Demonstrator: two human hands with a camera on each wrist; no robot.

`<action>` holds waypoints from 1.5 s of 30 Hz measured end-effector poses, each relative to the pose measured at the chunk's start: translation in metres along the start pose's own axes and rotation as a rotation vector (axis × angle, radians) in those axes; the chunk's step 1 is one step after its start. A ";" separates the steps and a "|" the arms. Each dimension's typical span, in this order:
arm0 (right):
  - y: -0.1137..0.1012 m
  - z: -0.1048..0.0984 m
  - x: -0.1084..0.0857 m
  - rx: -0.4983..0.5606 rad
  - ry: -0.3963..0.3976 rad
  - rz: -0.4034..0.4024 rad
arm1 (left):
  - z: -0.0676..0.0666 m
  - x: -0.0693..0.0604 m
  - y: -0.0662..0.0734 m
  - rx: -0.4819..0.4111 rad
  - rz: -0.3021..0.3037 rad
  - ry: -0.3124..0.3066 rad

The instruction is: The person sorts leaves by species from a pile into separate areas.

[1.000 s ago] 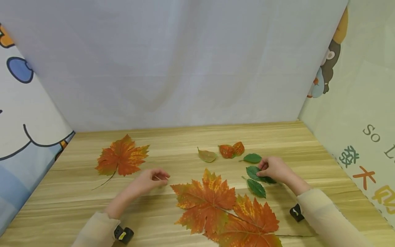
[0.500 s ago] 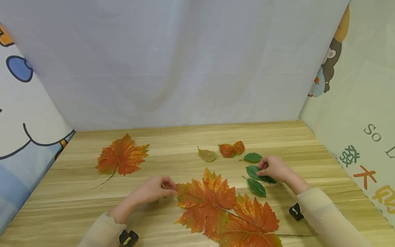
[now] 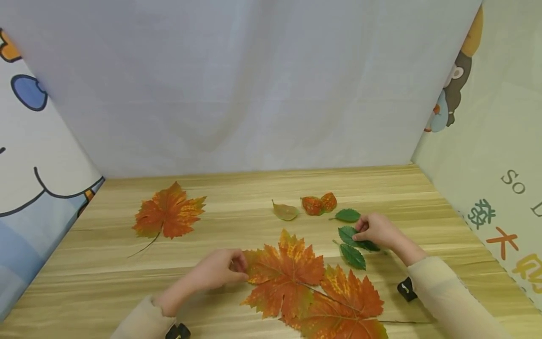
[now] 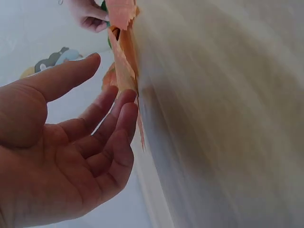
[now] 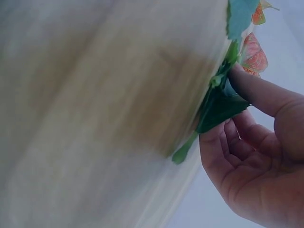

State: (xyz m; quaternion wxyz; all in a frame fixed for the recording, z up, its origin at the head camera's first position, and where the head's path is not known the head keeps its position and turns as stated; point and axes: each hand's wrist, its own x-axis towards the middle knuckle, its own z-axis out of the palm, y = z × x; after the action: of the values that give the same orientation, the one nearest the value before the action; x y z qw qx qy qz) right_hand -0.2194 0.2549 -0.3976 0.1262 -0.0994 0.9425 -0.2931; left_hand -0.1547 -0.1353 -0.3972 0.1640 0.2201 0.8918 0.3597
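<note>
Two big orange maple leaves point(image 3: 284, 278) overlap at the front of the table. Beside the left edge of the upper one is my left hand point(image 3: 220, 270); in the left wrist view that hand point(image 4: 80, 137) has its thumb apart from bent, relaxed fingers, with nothing between them, near the leaf point(image 4: 124, 71). My right hand point(image 3: 378, 230) pinches a dark green leaf point(image 3: 368, 246) among green leaves point(image 3: 352, 256) at the right. The right wrist view has the thumb and fingers of this hand point(image 5: 261, 142) on the green leaf point(image 5: 218, 109), its stem pointing down.
Another orange maple leaf point(image 3: 169, 212) with a long stem lies at the back left. A yellowish leaf point(image 3: 285, 212) and two small red leaves point(image 3: 312, 205) lie at the back middle. White cloth point(image 3: 254, 94) hangs behind the table point(image 3: 97, 263), with printed cloths at both sides.
My left hand has moved right and toward the front, up to the edge of the large maple leaf. My right hand has stayed at the green leaves.
</note>
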 end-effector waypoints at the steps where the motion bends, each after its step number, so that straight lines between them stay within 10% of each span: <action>1: 0.000 0.000 0.000 -0.002 0.000 0.000 | 0.001 0.000 0.001 0.021 0.007 0.010; 18: 0.001 0.000 0.002 -0.012 -0.011 -0.006 | 0.005 0.018 -0.003 0.175 -0.251 0.210; 38: 0.001 0.000 0.002 0.006 -0.007 0.010 | 0.002 0.029 0.001 0.251 -0.185 0.186; 45: 0.000 -0.001 0.001 0.012 -0.016 0.020 | -0.002 0.027 -0.006 0.031 -0.131 0.177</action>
State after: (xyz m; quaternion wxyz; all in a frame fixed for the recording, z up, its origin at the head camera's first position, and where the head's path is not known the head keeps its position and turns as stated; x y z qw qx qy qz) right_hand -0.2208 0.2555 -0.3975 0.1373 -0.0916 0.9407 -0.2965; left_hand -0.1808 -0.1267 -0.4038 0.1042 0.1312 0.9206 0.3526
